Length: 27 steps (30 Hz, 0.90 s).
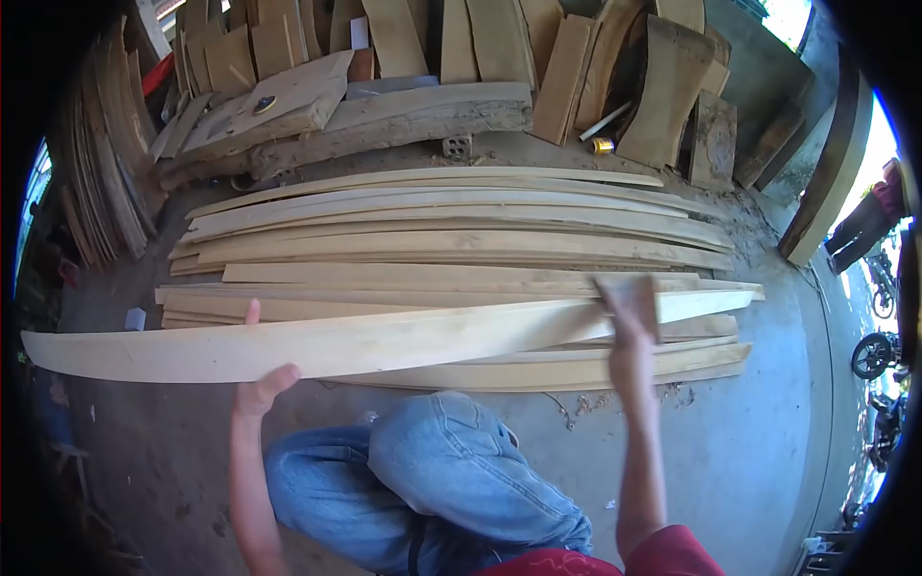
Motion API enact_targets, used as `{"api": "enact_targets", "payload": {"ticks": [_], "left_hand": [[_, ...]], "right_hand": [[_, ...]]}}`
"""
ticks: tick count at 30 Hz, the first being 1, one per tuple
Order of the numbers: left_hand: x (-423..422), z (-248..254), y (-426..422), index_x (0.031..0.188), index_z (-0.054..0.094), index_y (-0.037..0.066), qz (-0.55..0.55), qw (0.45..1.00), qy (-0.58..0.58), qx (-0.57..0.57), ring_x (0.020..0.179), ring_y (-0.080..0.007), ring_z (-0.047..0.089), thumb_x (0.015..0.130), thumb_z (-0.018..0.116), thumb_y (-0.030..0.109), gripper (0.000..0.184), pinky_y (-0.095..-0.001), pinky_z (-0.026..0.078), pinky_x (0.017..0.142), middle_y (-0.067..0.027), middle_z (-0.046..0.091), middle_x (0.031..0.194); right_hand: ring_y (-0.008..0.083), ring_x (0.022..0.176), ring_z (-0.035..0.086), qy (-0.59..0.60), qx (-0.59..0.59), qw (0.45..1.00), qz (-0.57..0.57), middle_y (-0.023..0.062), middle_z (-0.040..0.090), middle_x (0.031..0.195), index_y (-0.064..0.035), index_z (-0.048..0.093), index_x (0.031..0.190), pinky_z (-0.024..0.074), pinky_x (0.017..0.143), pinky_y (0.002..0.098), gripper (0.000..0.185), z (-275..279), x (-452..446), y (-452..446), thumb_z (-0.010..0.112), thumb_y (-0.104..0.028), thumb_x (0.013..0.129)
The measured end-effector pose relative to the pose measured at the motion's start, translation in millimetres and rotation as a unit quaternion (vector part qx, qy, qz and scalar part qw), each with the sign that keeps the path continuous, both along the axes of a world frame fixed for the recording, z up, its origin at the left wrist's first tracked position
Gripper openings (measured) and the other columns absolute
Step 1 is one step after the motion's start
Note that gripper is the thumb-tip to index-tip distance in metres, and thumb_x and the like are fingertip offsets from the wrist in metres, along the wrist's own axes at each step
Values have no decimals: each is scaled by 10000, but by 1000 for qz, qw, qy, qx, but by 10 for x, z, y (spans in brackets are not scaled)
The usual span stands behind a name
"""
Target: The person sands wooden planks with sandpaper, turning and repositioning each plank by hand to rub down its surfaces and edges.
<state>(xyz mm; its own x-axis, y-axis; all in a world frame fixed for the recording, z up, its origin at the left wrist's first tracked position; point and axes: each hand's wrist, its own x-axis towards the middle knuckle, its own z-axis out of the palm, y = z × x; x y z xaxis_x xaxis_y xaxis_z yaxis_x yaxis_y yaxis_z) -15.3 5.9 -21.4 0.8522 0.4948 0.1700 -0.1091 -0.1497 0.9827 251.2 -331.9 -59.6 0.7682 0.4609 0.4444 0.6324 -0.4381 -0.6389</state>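
Note:
A long, pale wooden plank (384, 343) stretches across my lap, its left end reaching far out to the left. My left hand (261, 388) is closed around its left part, with the thumb on the near edge and a fingertip showing past the far edge. Over the plank's right part, my right hand (631, 336) is smeared by motion. It holds a brown flat piece (642, 296) against or just over the wood; whether it touches cannot be made out, nor can its exact kind.
Beyond the plank, several similar boards (432, 247) lie in rows on the concrete floor (711, 461). Thick slabs (432, 110) and upright boards lean at the back. A small yellow can (602, 146) stands there. At the right are a person (869, 221) and a motorbike (872, 356).

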Motion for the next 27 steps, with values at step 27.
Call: {"api": "enact_targets", "payload": {"ticks": [27], "left_hand": [[461, 173, -189, 1263, 286, 94, 35, 981, -125, -147, 1271, -306, 207, 801, 479, 80, 501, -416, 159, 1048, -94, 308, 1324]], "right_hand": [[247, 1232, 304, 34, 178, 949, -256, 111, 427, 1264, -23, 379, 1253, 179, 1028, 358, 377, -568, -310, -78, 322, -17, 881]]}}
